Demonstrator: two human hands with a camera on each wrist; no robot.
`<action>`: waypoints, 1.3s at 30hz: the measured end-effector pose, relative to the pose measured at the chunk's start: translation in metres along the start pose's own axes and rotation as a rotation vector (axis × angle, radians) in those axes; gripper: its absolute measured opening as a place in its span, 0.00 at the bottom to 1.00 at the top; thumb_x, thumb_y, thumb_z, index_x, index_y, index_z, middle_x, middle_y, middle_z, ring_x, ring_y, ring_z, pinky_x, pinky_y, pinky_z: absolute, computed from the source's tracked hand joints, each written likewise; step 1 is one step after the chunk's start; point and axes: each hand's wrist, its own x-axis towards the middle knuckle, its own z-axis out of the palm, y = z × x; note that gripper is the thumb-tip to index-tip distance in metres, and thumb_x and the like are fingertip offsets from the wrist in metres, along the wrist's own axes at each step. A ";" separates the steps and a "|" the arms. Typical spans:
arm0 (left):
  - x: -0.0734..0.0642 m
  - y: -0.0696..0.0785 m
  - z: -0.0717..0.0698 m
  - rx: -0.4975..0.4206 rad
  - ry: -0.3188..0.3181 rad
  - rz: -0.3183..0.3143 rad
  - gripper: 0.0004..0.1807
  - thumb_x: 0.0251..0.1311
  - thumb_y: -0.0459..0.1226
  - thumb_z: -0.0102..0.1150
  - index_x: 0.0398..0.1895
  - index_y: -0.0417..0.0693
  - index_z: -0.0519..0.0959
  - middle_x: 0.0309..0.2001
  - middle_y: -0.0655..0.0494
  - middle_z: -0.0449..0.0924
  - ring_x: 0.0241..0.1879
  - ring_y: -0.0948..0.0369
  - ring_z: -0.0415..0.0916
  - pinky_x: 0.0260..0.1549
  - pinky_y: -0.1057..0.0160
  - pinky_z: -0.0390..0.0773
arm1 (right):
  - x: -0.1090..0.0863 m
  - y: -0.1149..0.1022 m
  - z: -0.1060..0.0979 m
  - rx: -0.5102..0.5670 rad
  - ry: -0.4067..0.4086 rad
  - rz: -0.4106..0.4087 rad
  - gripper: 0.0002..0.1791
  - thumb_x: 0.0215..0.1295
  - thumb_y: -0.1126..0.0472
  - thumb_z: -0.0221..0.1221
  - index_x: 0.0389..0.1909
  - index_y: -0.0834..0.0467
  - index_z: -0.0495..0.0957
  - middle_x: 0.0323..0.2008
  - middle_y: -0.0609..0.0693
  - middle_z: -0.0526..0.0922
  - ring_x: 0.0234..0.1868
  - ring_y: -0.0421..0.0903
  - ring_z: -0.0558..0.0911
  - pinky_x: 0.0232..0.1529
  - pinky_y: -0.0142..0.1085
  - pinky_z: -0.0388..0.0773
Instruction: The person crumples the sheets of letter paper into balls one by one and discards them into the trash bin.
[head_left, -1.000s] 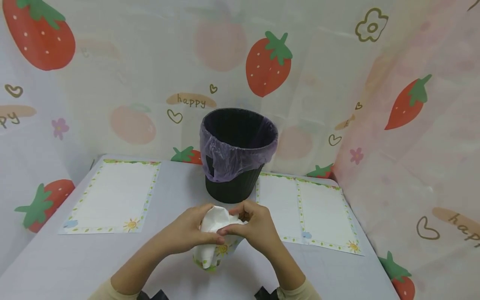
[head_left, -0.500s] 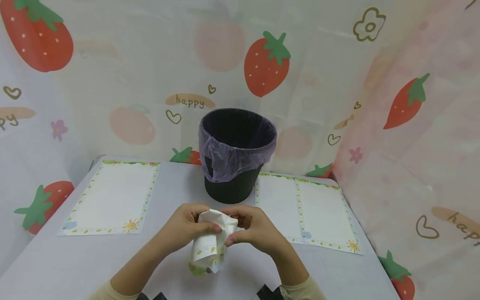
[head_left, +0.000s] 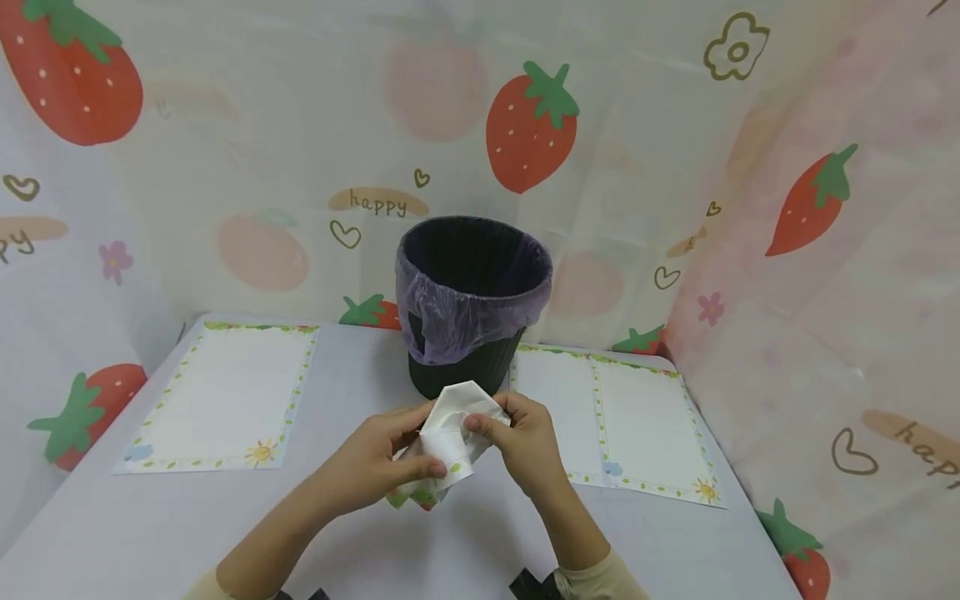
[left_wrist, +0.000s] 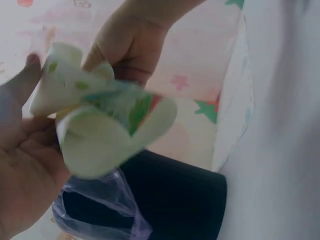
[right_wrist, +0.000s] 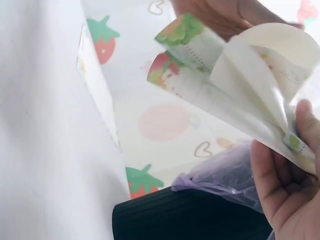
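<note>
Backdrop (head_left: 637, 100): pale, printed with strawberries, hearts and "happy" labels; stands behind and to both sides. Table (head_left: 356, 367): white-covered. Bin (head_left: 491, 362): black, upright, at 12 o'clock from the crumpled sheet; purple liner (head_left: 472, 329) folded over its rim. Left flat sheet (head_left: 221, 392): bordered with leaves, sun in one corner; 9 o'clock, well apart. Right flat sheets (head_left: 652, 417): two, same border, side by side; 3 o'clock. Left hand (head_left: 382, 458): grasping, thumb over the crumpled sheet's 8 o'clock side. Right hand (head_left: 528, 437): grasping, thumb over its 3 o'clock side. Crumpled sheet (head_left: 448, 446): bent and curled, leaf-bordered, held above the table between both hands.
</note>
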 end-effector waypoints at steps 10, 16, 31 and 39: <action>0.001 0.000 -0.001 -0.089 0.074 0.056 0.44 0.51 0.37 0.78 0.74 0.46 0.69 0.55 0.48 0.82 0.48 0.57 0.84 0.52 0.62 0.84 | -0.002 -0.005 0.003 0.082 -0.119 -0.002 0.10 0.59 0.61 0.73 0.31 0.66 0.86 0.24 0.48 0.85 0.25 0.40 0.82 0.26 0.32 0.83; 0.001 -0.002 0.004 0.018 0.235 -0.066 0.34 0.46 0.40 0.82 0.60 0.49 0.79 0.42 0.53 0.83 0.40 0.58 0.81 0.43 0.66 0.84 | -0.010 -0.010 0.011 -0.012 -0.168 -0.026 0.12 0.72 0.61 0.62 0.37 0.66 0.88 0.31 0.57 0.88 0.28 0.39 0.83 0.30 0.31 0.82; 0.005 -0.007 0.013 0.044 0.380 -0.123 0.16 0.42 0.49 0.83 0.30 0.56 0.86 0.31 0.59 0.84 0.32 0.59 0.79 0.29 0.67 0.81 | -0.015 -0.009 0.014 -0.028 -0.217 -0.075 0.21 0.72 0.48 0.61 0.31 0.64 0.87 0.25 0.54 0.86 0.28 0.37 0.81 0.28 0.31 0.81; 0.002 -0.008 0.004 -0.024 0.095 0.005 0.18 0.69 0.44 0.62 0.59 0.49 0.83 0.50 0.54 0.84 0.46 0.60 0.78 0.42 0.66 0.83 | -0.009 -0.005 0.006 -0.042 -0.061 -0.140 0.16 0.67 0.59 0.67 0.20 0.60 0.86 0.16 0.51 0.82 0.15 0.39 0.77 0.14 0.29 0.73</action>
